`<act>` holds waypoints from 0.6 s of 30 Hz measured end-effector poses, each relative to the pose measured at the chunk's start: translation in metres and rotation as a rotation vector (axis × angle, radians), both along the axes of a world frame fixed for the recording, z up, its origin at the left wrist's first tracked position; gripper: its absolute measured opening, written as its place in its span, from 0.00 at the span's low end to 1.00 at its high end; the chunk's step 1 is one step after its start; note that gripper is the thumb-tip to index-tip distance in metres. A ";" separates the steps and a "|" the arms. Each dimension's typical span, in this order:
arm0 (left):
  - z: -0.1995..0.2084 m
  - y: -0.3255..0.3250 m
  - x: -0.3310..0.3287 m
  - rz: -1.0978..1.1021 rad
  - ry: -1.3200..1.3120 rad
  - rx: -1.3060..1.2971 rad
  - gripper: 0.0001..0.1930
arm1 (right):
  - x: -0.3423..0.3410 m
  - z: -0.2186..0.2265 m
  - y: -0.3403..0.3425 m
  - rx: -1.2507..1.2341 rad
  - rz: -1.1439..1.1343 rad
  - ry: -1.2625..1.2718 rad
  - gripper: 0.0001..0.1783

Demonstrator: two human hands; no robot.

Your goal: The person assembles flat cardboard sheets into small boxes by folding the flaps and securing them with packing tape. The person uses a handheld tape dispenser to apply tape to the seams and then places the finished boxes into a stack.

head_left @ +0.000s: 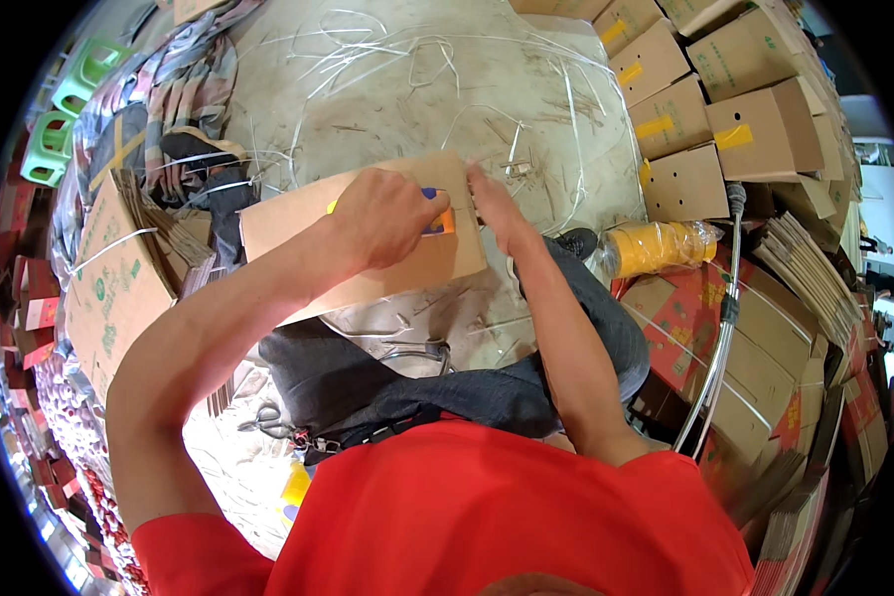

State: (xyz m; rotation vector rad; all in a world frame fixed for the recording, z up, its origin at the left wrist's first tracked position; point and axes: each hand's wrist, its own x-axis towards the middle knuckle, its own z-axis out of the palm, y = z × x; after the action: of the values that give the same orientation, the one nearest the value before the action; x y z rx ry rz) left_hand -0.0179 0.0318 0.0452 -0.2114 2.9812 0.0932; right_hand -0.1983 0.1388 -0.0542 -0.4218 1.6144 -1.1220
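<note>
A brown cardboard box [298, 223] lies tilted before me, above my legs. Over its top face my left hand [375, 219] is closed in a fist around an orange and blue tape dispenser [441, 215], mostly covered by the fingers. A bit of yellow tape [331, 207] peeks out left of that hand. At the box's right edge, my right hand [493, 207] grips the side, its fingertips partly out of sight.
Flattened cartons [119, 278] lean at the left beside striped cloth [184, 89] and green stools [48, 147]. Taped boxes [685, 181] stack up at the right, near wrapped yellow tape rolls [661, 248] and a metal pole [717, 348]. White straps [368, 50] litter the floor; scissors [264, 421] lie at my left.
</note>
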 end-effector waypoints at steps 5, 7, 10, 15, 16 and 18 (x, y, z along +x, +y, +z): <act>0.003 0.002 -0.005 -0.039 -0.013 -0.043 0.11 | 0.025 -0.027 0.023 -0.016 -0.049 0.496 0.28; -0.004 -0.007 0.007 -0.067 0.015 -0.046 0.16 | 0.033 -0.027 0.022 -0.012 -0.009 0.519 0.28; 0.002 -0.015 0.019 -0.051 -0.175 -0.061 0.15 | 0.031 -0.028 0.025 0.010 0.004 0.478 0.28; 0.015 -0.039 0.093 0.046 -0.289 -0.055 0.14 | 0.031 -0.033 0.025 -0.028 -0.010 0.408 0.29; 0.019 -0.043 0.113 0.086 -0.282 -0.047 0.14 | 0.032 -0.031 0.024 -0.032 -0.013 0.386 0.29; 0.035 -0.049 0.149 0.225 -0.456 -0.051 0.16 | 0.034 -0.030 0.024 -0.032 -0.022 0.341 0.29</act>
State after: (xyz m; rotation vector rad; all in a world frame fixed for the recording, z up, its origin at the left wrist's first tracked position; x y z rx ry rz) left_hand 0.1308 -0.0175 0.0803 -0.5009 2.4994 -0.0065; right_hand -0.1647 0.1629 -0.0843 -0.6450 1.9015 -1.1378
